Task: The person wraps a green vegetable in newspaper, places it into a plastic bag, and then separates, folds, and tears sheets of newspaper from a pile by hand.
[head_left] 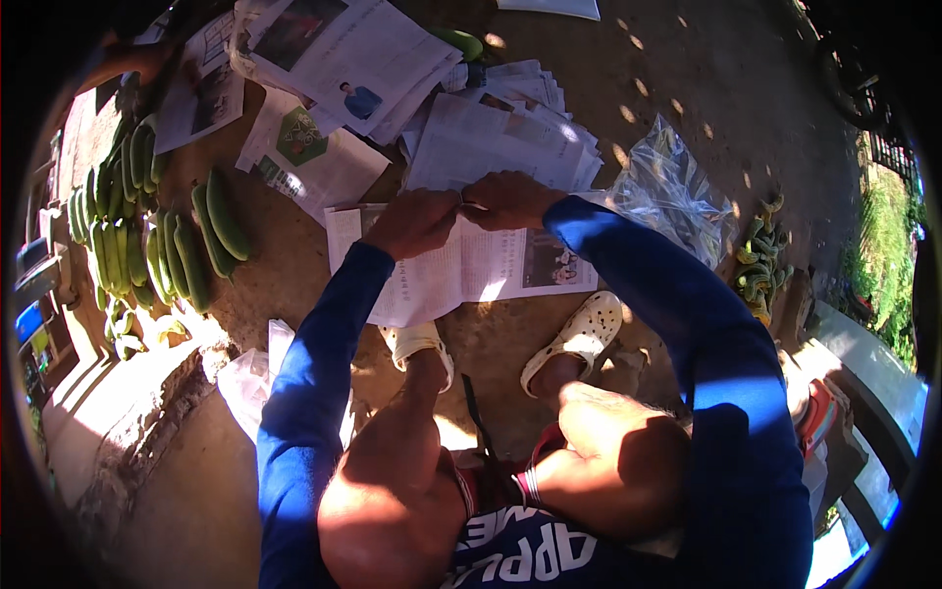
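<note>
An opened newspaper sheet (417,285) lies in front of my feet, with a crease down its middle. At its far edge, my left hand (417,222) and my right hand (510,200) come together, fingers closed in a pinch on the paper. The fingertips almost touch, and what lies right between them is partly hidden. Just beyond my hands rests a stack of newspapers (496,142). More printed sheets (353,59) overlap it at the upper left.
Long green cucumber-like vegetables (177,255) lie in rows at left. Another person's hand (132,61) reaches in at upper left. A clear plastic bag (672,191) lies right of the papers, near a pile of curled yellow-green vegetables (762,257). White plastic (245,383) sits beside my left arm.
</note>
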Tool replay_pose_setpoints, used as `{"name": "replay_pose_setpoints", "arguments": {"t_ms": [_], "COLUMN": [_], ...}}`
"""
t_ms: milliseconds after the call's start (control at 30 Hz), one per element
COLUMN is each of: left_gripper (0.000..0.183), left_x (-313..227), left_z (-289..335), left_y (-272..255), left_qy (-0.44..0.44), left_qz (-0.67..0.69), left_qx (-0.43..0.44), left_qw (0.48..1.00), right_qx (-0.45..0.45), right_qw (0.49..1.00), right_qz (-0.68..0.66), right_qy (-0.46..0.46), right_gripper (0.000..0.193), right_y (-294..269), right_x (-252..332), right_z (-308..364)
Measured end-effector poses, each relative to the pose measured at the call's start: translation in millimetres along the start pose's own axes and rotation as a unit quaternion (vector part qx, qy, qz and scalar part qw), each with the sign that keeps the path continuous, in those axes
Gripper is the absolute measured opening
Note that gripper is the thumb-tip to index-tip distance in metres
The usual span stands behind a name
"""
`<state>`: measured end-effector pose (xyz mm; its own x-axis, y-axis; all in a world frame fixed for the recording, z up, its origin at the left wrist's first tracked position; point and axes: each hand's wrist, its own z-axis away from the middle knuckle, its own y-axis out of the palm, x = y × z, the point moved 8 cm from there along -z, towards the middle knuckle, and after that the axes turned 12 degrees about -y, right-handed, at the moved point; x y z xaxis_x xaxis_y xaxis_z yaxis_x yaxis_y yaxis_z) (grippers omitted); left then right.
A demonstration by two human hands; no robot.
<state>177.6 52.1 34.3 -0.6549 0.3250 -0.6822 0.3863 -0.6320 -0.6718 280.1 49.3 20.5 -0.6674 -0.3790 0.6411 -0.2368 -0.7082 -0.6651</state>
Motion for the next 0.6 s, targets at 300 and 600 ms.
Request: {"name": "replay_pose_setpoints", "arguments": {"t_ms": [300, 600], "left_gripper": [0.01, 0.014], "left_x": [6.4, 13.8], "left_z": [-0.4, -4.7], "left_y": [5.7, 18.5], "left_qy": [0.007, -0.019], "left_qz": [-0.032, 0.012], "left_qx": [-0.018, 0.007], "left_qw": [0.999, 1.0], "right_qx": [-0.088, -0.177], "right_qw": [0.994, 0.979], "right_qz": [0.015, 0.029], "right_qy": [-0.069, -0.098], "right_gripper": [0.027, 0.027], "right_y": [10.7, 11.0], "right_x": [-0.5, 4.3], "right_z": [1.3, 4.0]}}
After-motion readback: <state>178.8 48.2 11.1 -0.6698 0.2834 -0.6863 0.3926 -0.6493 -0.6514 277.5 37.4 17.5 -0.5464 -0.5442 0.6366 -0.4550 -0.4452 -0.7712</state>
